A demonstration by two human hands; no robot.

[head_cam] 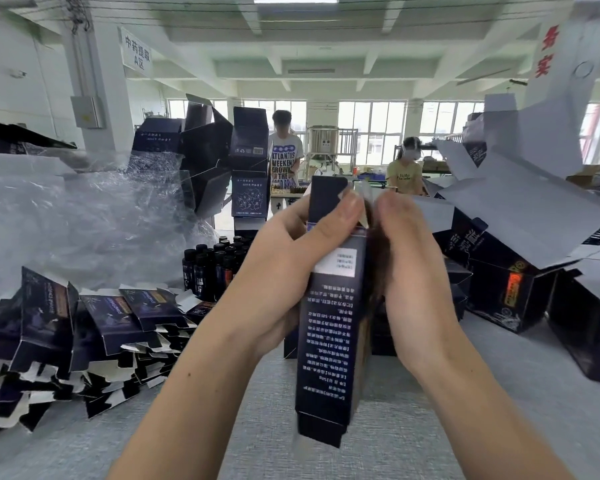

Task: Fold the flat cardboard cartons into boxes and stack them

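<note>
Head view, 1 frame.

1. The carton (329, 323) is in mid-air over the grey table (430, 410), centre of view. It stands roughly upright, printed face toward me, bottom flap hanging open.
2. The left hand (291, 258) grips its upper left side, thumb laid across the front near the top edge.
3. The right hand (409, 258) holds the upper right side, thumb up against the pale top flap. Its fingers curl behind the carton, so I cannot see their tips.
4. A pile of flat cartons (84, 334) lies on the table at left, below crumpled plastic film (84, 216).
5. Dark bottles (215, 265) stand just behind the left hand.
6. Folded boxes (510, 292) with open white flaps are heaped at right.
7. More boxes (219, 157) are stacked at back centre.
</note>
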